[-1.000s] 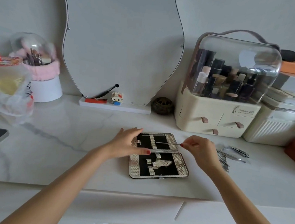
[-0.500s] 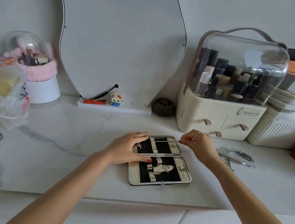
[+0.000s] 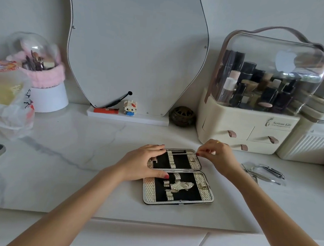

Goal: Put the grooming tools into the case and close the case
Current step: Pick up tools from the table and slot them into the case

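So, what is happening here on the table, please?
A person is packing a grooming set. The left hand steadies the open case, while the right hand pinches a thin metal tool and lays it along the far half. More tools wait on the table, right of the case.

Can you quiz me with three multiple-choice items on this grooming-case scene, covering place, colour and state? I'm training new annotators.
1. The loose metal tools lie where?
A. right of the case
B. left of the case
C. inside the drawer organiser

2. The case lining is:
A. red
B. black
C. white

3. The case is:
A. closed
B. open flat
C. standing upright

Answers: 1 A, they rest on the countertop beyond the right hand. 2 B, black shows between the silver straps. 3 B, both halves lie open; the left hand steadies it while the right pinches a thin tool.
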